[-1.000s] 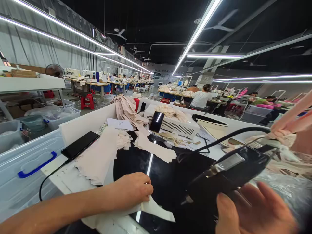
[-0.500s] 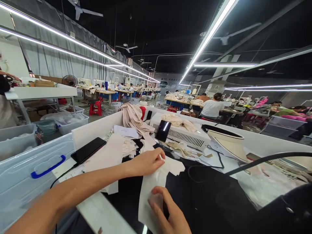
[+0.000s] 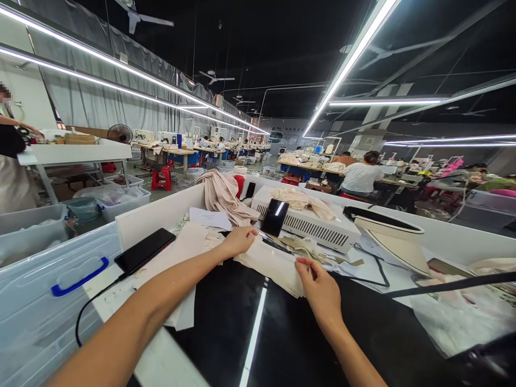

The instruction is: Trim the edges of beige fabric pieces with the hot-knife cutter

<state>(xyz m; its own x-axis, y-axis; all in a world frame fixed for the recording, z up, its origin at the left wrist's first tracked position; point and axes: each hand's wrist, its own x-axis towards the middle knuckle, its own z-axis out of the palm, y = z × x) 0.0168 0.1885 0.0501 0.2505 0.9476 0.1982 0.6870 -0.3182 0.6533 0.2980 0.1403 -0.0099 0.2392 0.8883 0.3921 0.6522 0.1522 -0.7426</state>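
On the black top of the worktable [image 3: 226,328], toward its far edge, lies a stack of cream cloth pieces [image 3: 268,263], stretched between the two hands, which are apart from each other. The left hand [image 3: 238,240] is at the left end of the stack with its fingers bent; whether it grips the cloth, I cannot tell. The right hand [image 3: 322,287] has the thumb and forefinger at the right end, close together – but how firmly they close on the layers, this also I cannot tell. Just behind the stack are tan scraps [image 3: 308,247] and a dark phone [image 3: 275,216], standing tilted in front of a white slotted box [image 3: 322,231], which carries cream strips [image 3: 302,201] on its top. To the left of the stack, a pile of pale pieces [image 3: 187,244] lies partly under the left forearm, and behind it are a white paper [image 3: 209,218] and a draped beige cloth [image 3: 221,196]. Near the left edge of the table rests another phone [image 3: 145,251] – with a black cable [image 3: 83,312] hanging down from it. Toward the far right corner stand a cream visor [image 3: 397,239] and, nearer, a clear plastic bag [image 3: 463,309].
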